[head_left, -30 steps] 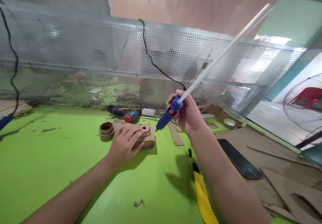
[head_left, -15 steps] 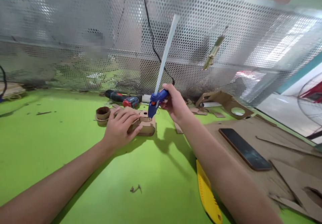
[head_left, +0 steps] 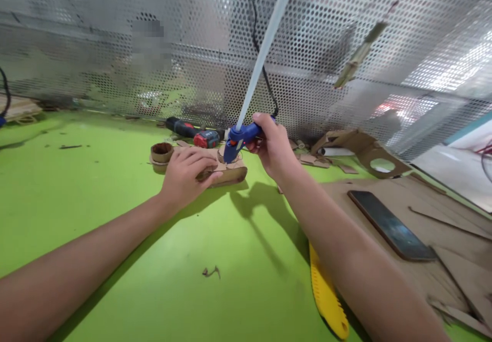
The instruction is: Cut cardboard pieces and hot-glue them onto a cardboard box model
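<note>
My right hand (head_left: 274, 147) is closed around the handle of a blue hot glue gun (head_left: 235, 144), which points down. A long whitish glue stick (head_left: 265, 49) rises out of its back. The nozzle is at the top of a long cardboard piece with a rounded end (head_left: 235, 175); whether it touches is too small to tell. My left hand (head_left: 188, 175) grips this piece from the left, fingers over the top and thumb along the near side, hiding much of it. Just left of those fingers stands a small cardboard ring (head_left: 162, 152) on a wider base.
Behind the hands lie a cordless drill (head_left: 192, 132) and cardboard scraps. At right, a phone (head_left: 390, 224) rests on cardboard sheets (head_left: 338, 196), near a bent cardboard strip with a hole (head_left: 361, 149). A yellow cutter (head_left: 326, 296) lies under my right forearm. Perforated metal (head_left: 207, 65) backs the green table.
The glue gun's nozzle has moved left along the cardboard piece, away from its right end. My left hand keeps its grip. The camera view has tilted down and shifted slightly left.
</note>
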`<state>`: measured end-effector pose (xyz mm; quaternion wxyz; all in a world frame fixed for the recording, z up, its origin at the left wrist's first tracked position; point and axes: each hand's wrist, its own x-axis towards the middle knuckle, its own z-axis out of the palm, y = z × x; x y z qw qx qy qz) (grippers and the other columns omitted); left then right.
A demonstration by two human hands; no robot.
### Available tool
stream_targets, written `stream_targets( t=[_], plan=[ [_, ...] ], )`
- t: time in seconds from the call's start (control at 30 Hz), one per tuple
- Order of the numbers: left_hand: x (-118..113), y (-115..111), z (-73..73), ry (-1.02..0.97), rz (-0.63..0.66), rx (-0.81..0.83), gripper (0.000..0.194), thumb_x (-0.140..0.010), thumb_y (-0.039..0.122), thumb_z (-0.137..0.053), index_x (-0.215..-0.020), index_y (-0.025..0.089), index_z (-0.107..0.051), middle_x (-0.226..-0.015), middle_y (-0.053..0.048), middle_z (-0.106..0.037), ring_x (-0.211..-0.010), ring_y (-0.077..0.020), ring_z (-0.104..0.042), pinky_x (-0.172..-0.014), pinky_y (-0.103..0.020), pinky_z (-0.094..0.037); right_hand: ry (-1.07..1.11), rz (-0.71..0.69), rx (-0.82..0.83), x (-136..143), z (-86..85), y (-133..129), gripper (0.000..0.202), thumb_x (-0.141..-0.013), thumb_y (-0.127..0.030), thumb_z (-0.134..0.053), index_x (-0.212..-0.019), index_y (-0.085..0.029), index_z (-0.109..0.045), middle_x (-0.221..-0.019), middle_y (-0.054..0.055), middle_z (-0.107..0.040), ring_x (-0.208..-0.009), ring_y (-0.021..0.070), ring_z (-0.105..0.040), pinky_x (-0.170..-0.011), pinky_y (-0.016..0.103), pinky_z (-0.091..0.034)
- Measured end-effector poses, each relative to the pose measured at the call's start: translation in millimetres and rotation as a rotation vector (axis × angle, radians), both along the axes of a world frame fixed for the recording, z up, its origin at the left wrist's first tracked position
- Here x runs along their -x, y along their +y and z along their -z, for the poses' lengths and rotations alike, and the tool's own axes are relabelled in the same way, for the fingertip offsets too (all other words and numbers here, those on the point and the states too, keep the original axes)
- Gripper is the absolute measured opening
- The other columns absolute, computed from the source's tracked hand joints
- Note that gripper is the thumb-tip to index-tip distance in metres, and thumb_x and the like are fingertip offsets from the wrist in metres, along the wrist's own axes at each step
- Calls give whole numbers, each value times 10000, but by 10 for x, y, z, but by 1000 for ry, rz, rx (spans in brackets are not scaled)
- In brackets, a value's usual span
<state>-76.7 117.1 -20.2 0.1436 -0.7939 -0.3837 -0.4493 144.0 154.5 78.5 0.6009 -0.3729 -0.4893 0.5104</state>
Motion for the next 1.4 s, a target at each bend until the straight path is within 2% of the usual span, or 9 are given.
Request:
stream_targets(
  t=[0.17,0.37,0.6,0.93,1.4],
  plan=[
    [6,12,12,-23,20,40,155,-1003,388,-821,-1013,234,-822,-1104,-65,-877,-1083,-324,-757,-983,-513,-547,9,20,-17,7,-16,23,386,-855,-452,-839,-743,-244,-533,-574,-51,-551,-458,102,-543,-440,222,-408],
    [19,-4,-37,-87,103,119,158,-1010,394,-783,-1032,241,-811,-1126,-67,-865,-1127,-314,-747,-1047,-507,-566,-26,31,-11,-14,-20,37,377,-850,-429,-846,-740,-241,-539,-540,-50,-553,-459,109,-541,-447,213,-456],
    [23,-22,-60,-98,145,124,122,-1018,329,-753,-1046,215,-788,-1218,-100,-847,-1188,-312,-741,-1088,-528,-559,-35,19,-35,-31,-14,65,327,-865,-365,-842,-738,-227,-574,-516,-49,-580,-424,108,-556,-430,200,-485],
    [20,-19,-64,-81,125,104,91,-997,308,-772,-1037,228,-789,-1118,-80,-855,-1106,-320,-719,-1019,-512,-578,-16,46,-40,-20,-6,74,233,-818,-282,-794,-723,-224,-590,-515,-59,-585,-413,117,-587,-389,198,-453],
    [24,-15,-60,-79,125,119,87,-992,298,-766,-1039,226,-778,-1112,-79,-845,-1110,-327,-712,-1017,-533,-563,-21,104,-29,-30,-27,62,226,-864,-223,-701,-741,-251,-513,-528,-87,-529,-381,99,-526,-384,208,-405]
  ],
)
